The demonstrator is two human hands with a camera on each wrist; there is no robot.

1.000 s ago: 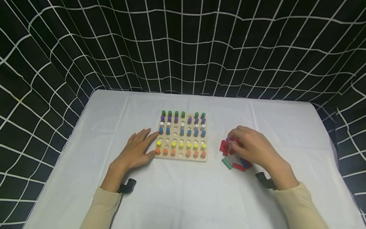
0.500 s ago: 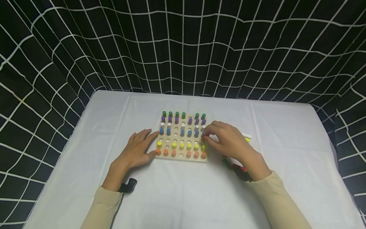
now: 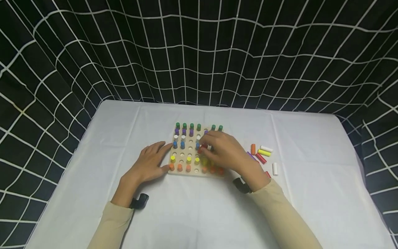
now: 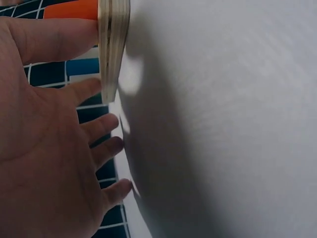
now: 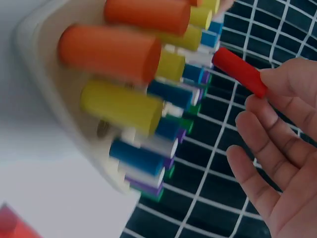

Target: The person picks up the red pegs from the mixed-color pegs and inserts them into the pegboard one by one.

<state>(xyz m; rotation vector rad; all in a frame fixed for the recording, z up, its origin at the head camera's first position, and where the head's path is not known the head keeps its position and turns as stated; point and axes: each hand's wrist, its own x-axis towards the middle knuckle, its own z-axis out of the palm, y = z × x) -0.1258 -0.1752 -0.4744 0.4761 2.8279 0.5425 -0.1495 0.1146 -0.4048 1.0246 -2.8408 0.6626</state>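
Observation:
A pale wooden pegboard lies on the table, holding rows of green, purple, white, blue, yellow and orange pegs. Bare holes show between the blue and yellow rows. My left hand rests at the board's left side, fingers spread, with thumb and index finger touching its edge; the left wrist view shows this plywood edge closely. My right hand is over the right half of the board and hides some pegs there. Between thumb and fingertips it pinches a red peg, held tilted above the board and apart from the holes.
Right of the board lie several loose pegs, among them an orange peg, a yellow peg, a red peg and a white peg. A white cloth covers the table. Dark curtains with a white grid surround it.
My right hand has come left from the loose pegs to the board, first to its right edge, then over its middle, carrying the red peg. My left hand has stayed in place.

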